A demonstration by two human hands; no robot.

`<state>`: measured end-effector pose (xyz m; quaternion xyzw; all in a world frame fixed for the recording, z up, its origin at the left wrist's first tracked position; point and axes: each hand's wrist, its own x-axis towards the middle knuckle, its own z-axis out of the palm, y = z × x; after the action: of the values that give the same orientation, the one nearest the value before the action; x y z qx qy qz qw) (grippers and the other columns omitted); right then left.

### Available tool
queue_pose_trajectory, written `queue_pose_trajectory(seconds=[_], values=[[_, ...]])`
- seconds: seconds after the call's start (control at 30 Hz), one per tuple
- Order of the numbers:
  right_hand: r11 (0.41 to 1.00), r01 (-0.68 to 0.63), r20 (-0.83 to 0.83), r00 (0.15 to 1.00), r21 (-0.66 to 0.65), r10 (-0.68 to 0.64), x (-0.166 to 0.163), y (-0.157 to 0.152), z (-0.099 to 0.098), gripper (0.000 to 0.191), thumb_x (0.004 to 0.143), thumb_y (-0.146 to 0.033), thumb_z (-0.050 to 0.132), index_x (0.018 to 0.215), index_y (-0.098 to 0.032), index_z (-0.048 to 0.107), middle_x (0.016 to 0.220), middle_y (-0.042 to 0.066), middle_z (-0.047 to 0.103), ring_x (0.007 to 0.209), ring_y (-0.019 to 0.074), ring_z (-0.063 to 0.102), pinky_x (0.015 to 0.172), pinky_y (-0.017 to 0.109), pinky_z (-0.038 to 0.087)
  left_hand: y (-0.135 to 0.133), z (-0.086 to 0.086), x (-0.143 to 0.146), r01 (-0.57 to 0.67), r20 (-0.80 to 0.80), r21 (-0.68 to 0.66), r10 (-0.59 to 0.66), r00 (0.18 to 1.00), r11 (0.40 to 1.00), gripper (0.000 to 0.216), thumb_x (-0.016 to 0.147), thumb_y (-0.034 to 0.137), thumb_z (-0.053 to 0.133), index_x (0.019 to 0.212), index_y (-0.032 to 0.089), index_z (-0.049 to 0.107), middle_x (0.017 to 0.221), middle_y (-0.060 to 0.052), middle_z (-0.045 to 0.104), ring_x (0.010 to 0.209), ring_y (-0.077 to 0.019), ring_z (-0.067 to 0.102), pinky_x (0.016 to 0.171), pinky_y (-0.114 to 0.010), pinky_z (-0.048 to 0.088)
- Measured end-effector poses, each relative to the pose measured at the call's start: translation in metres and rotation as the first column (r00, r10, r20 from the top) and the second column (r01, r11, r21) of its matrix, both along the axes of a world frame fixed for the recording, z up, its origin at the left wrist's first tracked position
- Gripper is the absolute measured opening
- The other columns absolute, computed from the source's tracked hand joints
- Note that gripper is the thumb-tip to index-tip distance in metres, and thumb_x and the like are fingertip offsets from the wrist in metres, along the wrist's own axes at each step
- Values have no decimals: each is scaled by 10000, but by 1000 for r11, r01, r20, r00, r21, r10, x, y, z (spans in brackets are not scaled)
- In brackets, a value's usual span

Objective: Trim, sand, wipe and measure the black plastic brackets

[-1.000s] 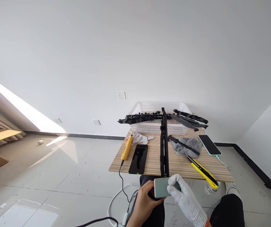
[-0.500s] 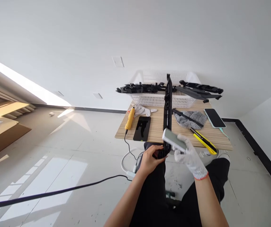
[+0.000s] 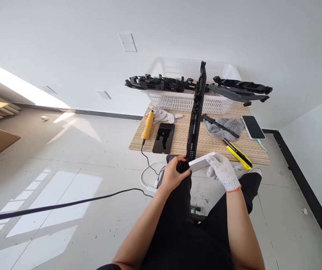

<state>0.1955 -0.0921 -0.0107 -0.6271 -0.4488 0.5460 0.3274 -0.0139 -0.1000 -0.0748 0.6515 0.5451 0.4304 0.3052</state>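
Observation:
A long black plastic strip [image 3: 195, 116] lies lengthwise down the middle of a small wooden table [image 3: 178, 140], its far end resting on a white basket [image 3: 186, 102]. My bare left hand [image 3: 173, 174] is closed round the strip's near end at the table's front edge. My right hand [image 3: 222, 171], in a white knit glove, grips a pale grey-white block [image 3: 202, 163] and holds it against the strip's near end.
On the table are a yellow tool with a cord [image 3: 147, 125], a white glove [image 3: 163, 115], a black phone [image 3: 163, 138], a grey cloth [image 3: 224, 126], a yellow utility knife [image 3: 237, 153] and a mint-cased phone [image 3: 252, 127]. More black strips [image 3: 155, 83] lie across the basket. Cables trail over the floor [image 3: 65, 205].
The view tilted down, showing more of my arms and lap. My left hand let go of the block and took the strip's near end; my right hand brought the block to it.

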Motion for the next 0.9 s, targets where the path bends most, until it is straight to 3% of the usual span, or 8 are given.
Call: queue_pose_trajectory(seconds=[0.17, 0.27, 0.33, 0.43, 0.57, 0.67, 0.9], values=[[998, 35, 243, 969, 47, -45, -5, 14, 6, 450, 851, -618, 600, 1028, -210, 669, 576, 18, 666, 513, 183, 633, 456, 250, 468, 1, 0, 0, -3, -26, -10, 3, 1000, 1000, 273, 771, 327, 767, 969, 233, 605, 1126, -64, 762, 938, -228, 733, 777, -342, 569], [990, -29, 539, 841, 141, -52, -11, 22, 17, 491, 858, -612, 599, 1192, -257, 662, 870, 84, 758, 822, 287, 730, 684, 372, 555, 1, 1, 0, 31, -60, 12, -30, 998, 999, 303, 752, 360, 792, 967, 234, 620, 1026, -40, 770, 808, -197, 715, 718, -319, 561], [983, -64, 646, 761, 170, -62, -18, 23, 24, 544, 870, -617, 583, 1304, -291, 622, 1061, 109, 754, 1023, 354, 705, 816, 462, 548, 0, 2, 0, 45, -83, 31, -42, 996, 998, 309, 746, 369, 794, 961, 233, 618, 958, -24, 763, 747, -179, 690, 690, -305, 551], [969, -71, 609, 788, 237, -92, -33, 15, 26, 698, 881, -585, 588, 1495, -278, 461, 1289, 126, 686, 1179, 364, 650, 936, 500, 529, -1, 2, 0, 33, -97, 58, -28, 995, 998, 279, 759, 375, 775, 925, 228, 605, 887, -8, 741, 707, -164, 661, 666, -287, 527], [875, -157, 540, 831, 458, -133, -53, -1, 12, 867, 884, -447, 626, 1619, -258, 207, 1575, 106, 441, 1356, 299, 532, 1031, 430, 522, -1, 1, 0, 52, -154, 74, -40, 987, 996, 265, 733, 345, 773, 853, 222, 572, 803, 8, 693, 657, -155, 620, 607, -266, 473], [831, -247, 593, 796, 498, -119, -61, -6, 0, 850, 885, -408, 625, 1618, -317, 204, 1640, 96, 322, 1378, 320, 510, 987, 449, 559, 0, -1, 0, 60, -234, 82, -39, 971, 995, 288, 691, 316, 788, 761, 226, 523, 696, 31, 615, 610, -156, 581, 554, -259, 426], [832, -140, 541, 814, 537, -212, -63, 5, -13, 775, 961, -433, 514, 1629, -268, 160, 1621, 192, 272, 1427, 404, 420, 1006, 568, 534, 1, 2, 2, 107, -194, 88, -88, 977, 990, 274, 707, 290, 797, 894, 240, 603, 904, -14, 737, 798, -207, 704, 692, -307, 549]])
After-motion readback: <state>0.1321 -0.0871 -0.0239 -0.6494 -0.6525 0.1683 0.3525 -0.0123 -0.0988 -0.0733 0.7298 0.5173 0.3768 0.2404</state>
